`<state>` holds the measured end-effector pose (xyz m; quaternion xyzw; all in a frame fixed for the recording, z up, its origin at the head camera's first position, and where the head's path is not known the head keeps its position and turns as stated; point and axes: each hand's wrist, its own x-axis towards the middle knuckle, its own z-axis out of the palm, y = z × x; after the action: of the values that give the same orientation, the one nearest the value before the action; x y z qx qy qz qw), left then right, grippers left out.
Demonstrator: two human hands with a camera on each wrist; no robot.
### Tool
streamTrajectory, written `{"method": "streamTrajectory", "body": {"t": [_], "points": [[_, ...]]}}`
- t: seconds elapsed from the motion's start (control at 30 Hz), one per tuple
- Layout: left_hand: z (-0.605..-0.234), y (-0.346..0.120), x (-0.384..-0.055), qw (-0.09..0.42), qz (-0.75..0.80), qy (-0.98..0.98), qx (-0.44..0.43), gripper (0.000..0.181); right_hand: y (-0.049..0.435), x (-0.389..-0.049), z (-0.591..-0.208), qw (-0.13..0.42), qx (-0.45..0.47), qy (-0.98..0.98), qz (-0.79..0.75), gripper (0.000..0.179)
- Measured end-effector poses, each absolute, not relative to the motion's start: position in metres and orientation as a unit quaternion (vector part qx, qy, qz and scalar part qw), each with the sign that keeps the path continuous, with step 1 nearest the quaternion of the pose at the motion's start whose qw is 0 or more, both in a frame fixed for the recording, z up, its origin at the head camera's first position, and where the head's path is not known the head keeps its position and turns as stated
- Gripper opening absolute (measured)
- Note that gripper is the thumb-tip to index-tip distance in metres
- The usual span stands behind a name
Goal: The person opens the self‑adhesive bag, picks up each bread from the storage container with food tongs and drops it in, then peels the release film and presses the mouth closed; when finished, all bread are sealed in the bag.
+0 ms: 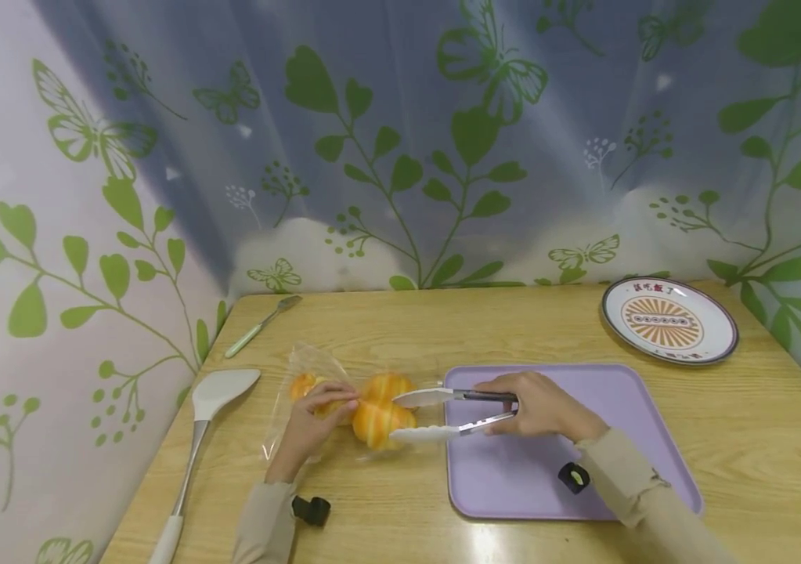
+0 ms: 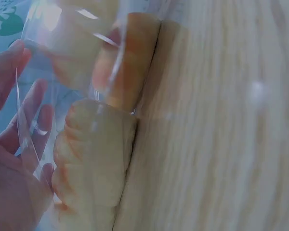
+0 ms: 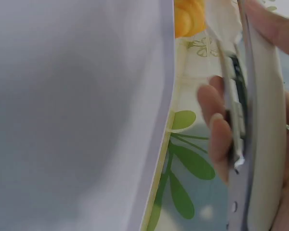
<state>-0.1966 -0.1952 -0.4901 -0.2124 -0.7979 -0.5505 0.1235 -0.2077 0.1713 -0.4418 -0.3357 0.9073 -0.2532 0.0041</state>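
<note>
My left hand (image 1: 319, 419) pinches the clear plastic bag (image 1: 315, 356) with thumb and fingertips. Orange and yellow striped bread rolls (image 1: 375, 429) lie in and beside the bag, one partly hidden under this hand. In the left wrist view, transparent film stretches across the fingers (image 2: 36, 96) close to a pale roll (image 2: 94, 154). From the right, my right hand (image 1: 530, 403) grips metal tongs (image 1: 428, 433) with white scalloped tips. Their two arms are spread, and the tips overlap the right side of the rolls in the head view.
A lilac tray (image 1: 499, 489) lies under the right hand. Behind it at the right stands a round patterned plate (image 1: 668, 321). Along the left side lie a white spatula (image 1: 217, 392) and a small green-handled fork (image 1: 252, 333). A printed curtain (image 1: 400, 157) borders the wooden table.
</note>
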Motion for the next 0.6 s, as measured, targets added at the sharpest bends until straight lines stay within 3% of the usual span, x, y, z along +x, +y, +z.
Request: {"method": "streamTrajectory", "body": {"t": [0.2, 0.47, 0.6], "points": [[-0.488, -0.195, -0.196, 0.097, -0.560, -0.794, -0.215, 0.013, 0.166, -0.206, -0.436, 0.002, -0.339, 0.918, -0.207, 0.062], [-0.487, -0.197, -0.195, 0.055, -0.547, -0.816, -0.179, 0.014, 0.172, -0.201, -0.436, -0.081, -0.355, 0.917, -0.161, 0.067], [-0.486, -0.197, -0.194, 0.052, -0.548, -0.816, -0.177, 0.014, 0.173, -0.203, -0.444, -0.156, -0.398, 0.891, -0.152, 0.070]]}}
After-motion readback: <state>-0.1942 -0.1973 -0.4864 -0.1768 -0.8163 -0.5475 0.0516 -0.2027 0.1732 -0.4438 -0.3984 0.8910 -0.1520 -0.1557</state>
